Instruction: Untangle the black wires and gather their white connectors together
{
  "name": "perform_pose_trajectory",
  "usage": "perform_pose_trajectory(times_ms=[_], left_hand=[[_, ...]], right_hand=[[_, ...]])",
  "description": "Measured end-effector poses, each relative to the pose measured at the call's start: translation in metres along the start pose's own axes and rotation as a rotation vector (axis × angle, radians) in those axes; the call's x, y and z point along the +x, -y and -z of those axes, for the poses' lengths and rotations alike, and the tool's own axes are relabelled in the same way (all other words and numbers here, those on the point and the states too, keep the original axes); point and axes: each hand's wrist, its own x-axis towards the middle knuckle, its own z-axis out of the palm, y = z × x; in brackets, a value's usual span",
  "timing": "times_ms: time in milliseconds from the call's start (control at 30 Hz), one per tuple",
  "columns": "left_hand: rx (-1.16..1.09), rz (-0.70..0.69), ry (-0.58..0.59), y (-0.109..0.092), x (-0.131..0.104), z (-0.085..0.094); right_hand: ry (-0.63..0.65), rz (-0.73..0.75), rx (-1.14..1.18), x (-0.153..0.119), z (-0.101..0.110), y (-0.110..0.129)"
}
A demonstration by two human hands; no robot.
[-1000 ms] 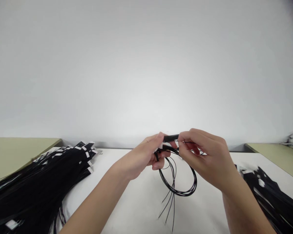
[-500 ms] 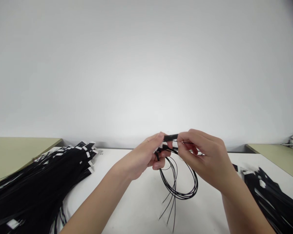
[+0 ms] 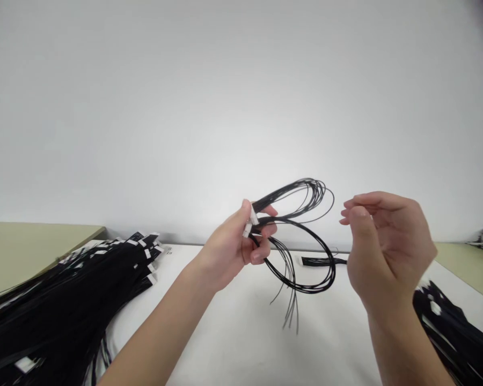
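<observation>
The left hand (image 3: 225,246) pinches the looped black wires (image 3: 270,200) near their white connectors (image 3: 253,216) above the white surface (image 3: 233,338), seemingly steadying the loops, with the right hand (image 3: 390,244) open and apart; moving them calls for a firm left grip.

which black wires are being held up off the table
The looped wires in the left hand. Only they are gripped; the left pile, the right pile and the bundle behind the loops lie on the white table.
</observation>
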Motion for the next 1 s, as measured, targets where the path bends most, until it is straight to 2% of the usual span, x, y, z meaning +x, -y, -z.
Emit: perform_pose_trajectory(times_ms=[67,133,200,267,500,633,767,833,1000], left_hand=[[-0.075,-0.026,0.001,-0.001,0.000,-0.002],[-0.140,-0.040,0.018,-0.002,0.000,-0.003],[-0.185,-0.045,0.033,-0.001,0.000,-0.003],[-0.211,-0.043,0.044,0.000,0.001,-0.003],[-0.208,-0.046,0.075,0.003,0.001,-0.002],[-0.160,-0.042,0.088,0.004,0.001,-0.004],[-0.137,-0.048,0.027,0.005,0.002,-0.006],[-0.107,-0.046,-0.011,0.005,0.003,-0.005],[0.024,0.050,-0.051,0.007,0.006,0.000]], right_hand=[[0.153,-0.138,-0.029,0.001,0.001,-0.002],[0.395,-0.226,-0.031,0.000,0.001,-0.004],[0.592,-0.244,0.002,-0.002,-0.003,-0.002],[0.697,-0.240,0.027,-0.006,-0.009,0.003],[0.700,-0.217,0.033,-0.013,-0.017,0.011],[0.630,-0.125,0.004,-0.013,-0.018,0.009],[0.540,-0.056,-0.005,-0.015,-0.019,0.013],[0.580,-0.171,0.043,-0.014,-0.017,0.014],[0.761,-0.719,0.501,0.001,-0.002,0.004]])
